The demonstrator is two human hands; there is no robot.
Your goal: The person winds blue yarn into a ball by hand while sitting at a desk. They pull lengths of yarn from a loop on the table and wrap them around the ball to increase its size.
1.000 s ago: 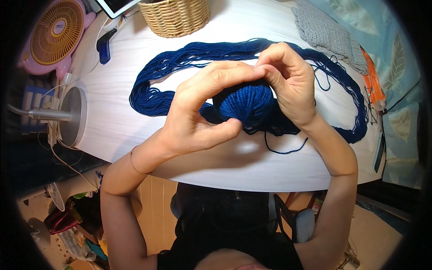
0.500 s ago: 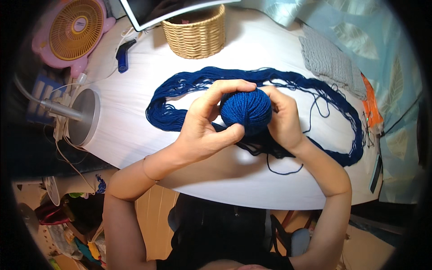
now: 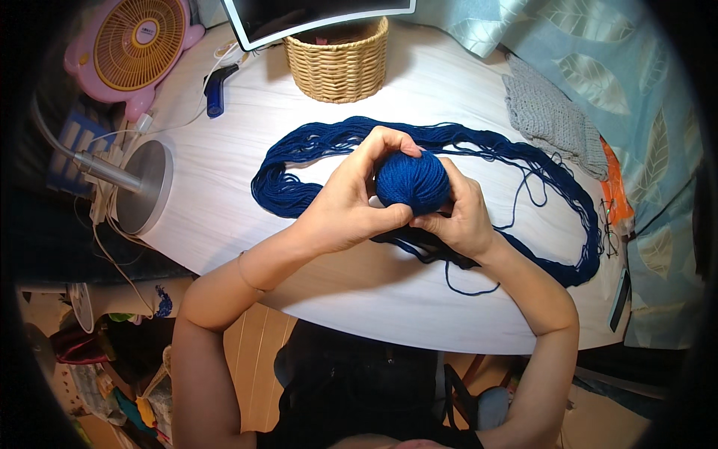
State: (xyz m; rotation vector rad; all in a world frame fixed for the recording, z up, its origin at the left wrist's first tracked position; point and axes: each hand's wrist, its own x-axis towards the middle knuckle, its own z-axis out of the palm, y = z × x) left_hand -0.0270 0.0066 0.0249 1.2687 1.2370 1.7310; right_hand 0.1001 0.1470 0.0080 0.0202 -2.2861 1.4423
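Between my two hands, above the table, is a round ball of dark blue yarn (image 3: pixel 413 182). My left hand (image 3: pixel 357 191) grips it from the left, its fingers curled over the far side and its thumb on the near side. From the right, my right hand (image 3: pixel 465 213) closes on the ball, thumb at its lower edge, most fingers partly hidden. Under my hands a big loose loop of the same yarn, a skein (image 3: pixel 299 135), lies spread on the tabletop. A single strand (image 3: pixel 467 292) curls out below my right hand.
A wicker basket (image 3: pixel 340 71) stands at the back below a screen (image 3: pixel 314 19). At left are a pink fan (image 3: pixel 138 45), a blue-black handheld tool (image 3: pixel 215 97) and a lamp base (image 3: pixel 153 187). Grey knitting (image 3: pixel 553 116), glasses (image 3: pixel 609 224) and a phone (image 3: pixel 618 299) lie right.
My right thumb has come round to the near side of the ball, where it now shows. The ball has turned a little between my hands. The whole view has shifted slightly.
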